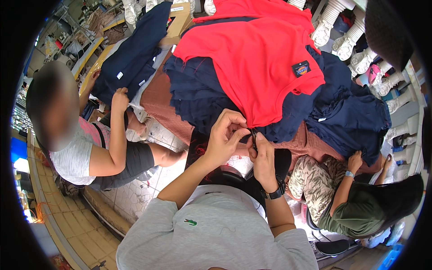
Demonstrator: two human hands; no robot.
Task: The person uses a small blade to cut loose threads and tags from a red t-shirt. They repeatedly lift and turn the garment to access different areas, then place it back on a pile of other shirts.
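Observation:
A red garment [252, 63] with a dark label at its neck lies over a pile of navy garments [191, 92]. One corner of the red cloth hangs toward me, and my left hand [228, 137] pinches it between thumb and fingers. Just to the right, my right hand [263, 158] is closed around a small dark tool, which looks like thread snips [254, 138]. Its tip meets the red cloth's edge by my left fingertips. The fingers partly hide the tool's blades.
At left, a co-worker's hands [119, 99] handle a navy garment [135, 54]. Another person at right holds navy cloth [351, 114]. Brown cloth [155, 105] covers the table. White ornate columns [324, 31] line the far right, and a cardboard box [178, 22] stands at the back.

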